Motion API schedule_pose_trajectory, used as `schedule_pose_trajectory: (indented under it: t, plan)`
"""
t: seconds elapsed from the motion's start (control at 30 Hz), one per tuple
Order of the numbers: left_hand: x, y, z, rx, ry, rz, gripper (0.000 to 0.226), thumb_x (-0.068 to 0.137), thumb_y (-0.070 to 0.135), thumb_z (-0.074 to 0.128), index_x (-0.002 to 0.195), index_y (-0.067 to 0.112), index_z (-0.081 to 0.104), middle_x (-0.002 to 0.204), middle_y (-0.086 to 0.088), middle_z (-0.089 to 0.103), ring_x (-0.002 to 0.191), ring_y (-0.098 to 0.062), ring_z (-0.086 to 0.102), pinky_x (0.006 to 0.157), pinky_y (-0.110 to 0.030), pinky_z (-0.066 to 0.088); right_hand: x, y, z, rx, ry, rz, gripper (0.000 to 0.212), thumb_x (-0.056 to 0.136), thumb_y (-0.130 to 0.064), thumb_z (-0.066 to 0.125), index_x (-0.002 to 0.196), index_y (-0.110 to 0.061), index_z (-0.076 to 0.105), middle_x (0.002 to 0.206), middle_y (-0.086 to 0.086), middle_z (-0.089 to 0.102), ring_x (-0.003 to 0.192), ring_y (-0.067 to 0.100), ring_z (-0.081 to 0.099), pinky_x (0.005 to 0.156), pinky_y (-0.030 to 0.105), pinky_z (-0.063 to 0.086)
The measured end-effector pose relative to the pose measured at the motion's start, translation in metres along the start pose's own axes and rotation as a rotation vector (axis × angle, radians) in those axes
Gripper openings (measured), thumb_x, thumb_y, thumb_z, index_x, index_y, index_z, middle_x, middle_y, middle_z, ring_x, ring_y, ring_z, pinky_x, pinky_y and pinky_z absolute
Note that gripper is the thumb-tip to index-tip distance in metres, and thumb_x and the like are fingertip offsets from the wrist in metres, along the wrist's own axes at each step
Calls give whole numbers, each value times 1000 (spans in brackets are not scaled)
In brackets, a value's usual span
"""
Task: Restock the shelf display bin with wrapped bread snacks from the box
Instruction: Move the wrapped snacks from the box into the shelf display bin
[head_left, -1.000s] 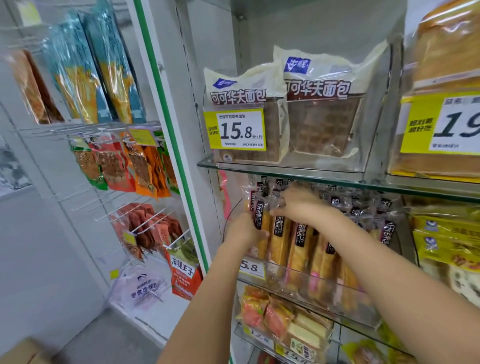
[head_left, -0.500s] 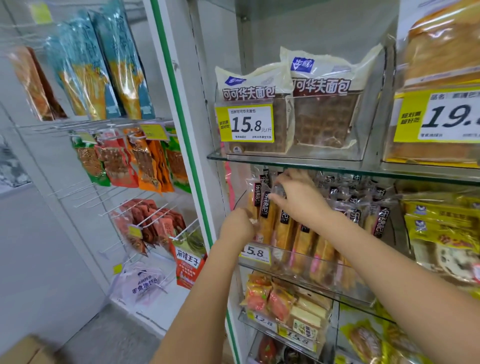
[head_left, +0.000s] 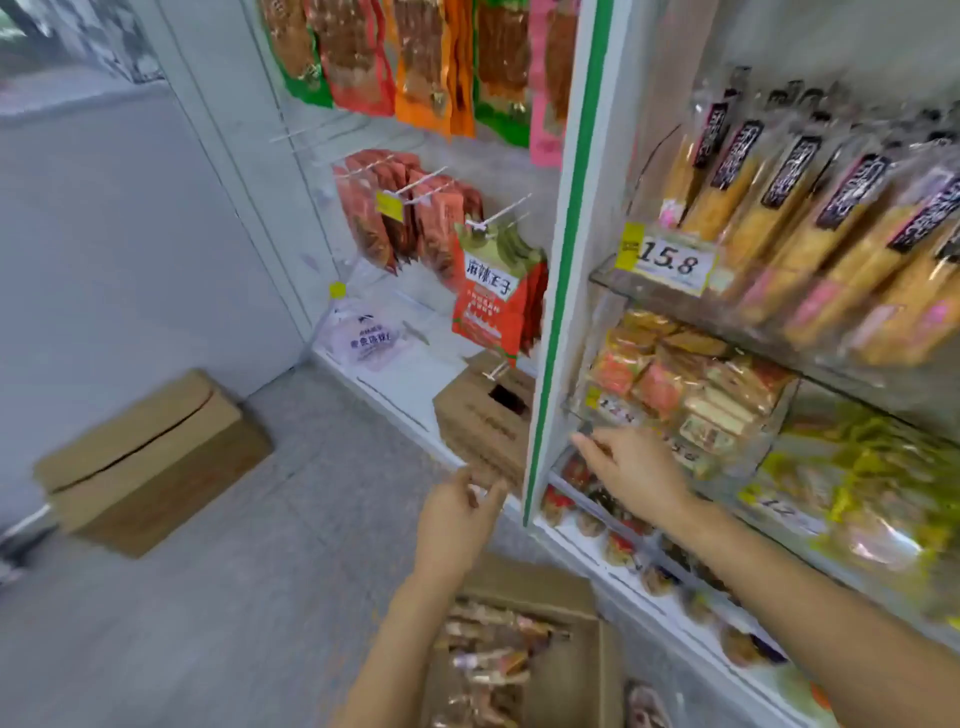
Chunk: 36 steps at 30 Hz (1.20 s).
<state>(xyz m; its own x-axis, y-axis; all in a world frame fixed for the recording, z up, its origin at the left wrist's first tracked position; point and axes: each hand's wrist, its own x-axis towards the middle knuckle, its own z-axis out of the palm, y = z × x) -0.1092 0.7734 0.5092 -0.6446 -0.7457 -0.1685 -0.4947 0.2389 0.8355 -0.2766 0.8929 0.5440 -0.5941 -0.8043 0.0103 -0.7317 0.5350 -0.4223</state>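
Note:
Several wrapped bread snacks (head_left: 810, 208) with black labels stand upright in a clear display bin (head_left: 670, 299) on the shelf at upper right, behind a 15.8 price tag. An open cardboard box (head_left: 582, 670) on the floor at the bottom holds more wrapped snacks (head_left: 493, 660). My left hand (head_left: 457, 519) hangs above the box with loosely curled fingers and holds nothing. My right hand (head_left: 634, 465) is lower than the bin, in front of the lower shelf bins, fingers relaxed and empty. The view is blurred.
A white and green shelf post (head_left: 566, 260) divides the bins from hanging snack packs (head_left: 493, 291) on pegs. A closed cardboard box (head_left: 156, 462) sits on the grey floor at left, and another box (head_left: 483, 421) rests at the rack's base.
Both hands left the bread snacks in the display bin and dropped down toward the floor box. The camera tilted downward, bringing the floor and boxes into sight.

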Motion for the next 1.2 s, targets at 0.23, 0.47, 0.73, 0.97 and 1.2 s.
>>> schedule_pose_trajectory:
  t: [0.23,0.47,0.73,0.97,1.2]
  plan:
    - [-31,-172,35,13,-64,-363,19,85,30,65,83,11,62,57,2,55,59,-19,54,57,-34,41,-38,36,177,221,-328,376,18,96,-22,48,81,-13,51,64,1,47,59,17,47,50,23,29]
    - [-21,-306,100,48,-96,-626,31,88,32,61,65,16,48,59,0,55,62,-20,57,60,-32,42,-46,119,348,108,-514,484,31,87,-6,52,66,-23,37,71,-4,43,64,11,44,53,22,30]
    - [26,-440,220,143,-239,-632,13,94,29,52,96,16,52,75,3,61,69,-12,58,64,-26,46,-66,246,528,77,-640,490,45,85,-12,54,129,-18,47,127,2,52,107,20,55,74,22,39]
    - [55,-539,334,219,-350,-558,49,88,29,62,134,24,45,114,-1,64,69,-14,65,68,-30,56,-67,333,632,31,-714,375,68,81,-5,56,144,-18,34,143,7,44,125,25,47,99,28,41]
    - [76,-595,416,413,-448,-433,38,93,25,55,131,25,50,118,-1,60,87,-9,59,80,-20,46,-64,379,699,-88,-776,311,77,92,-18,53,152,-16,5,158,4,15,144,24,17,116,32,22]
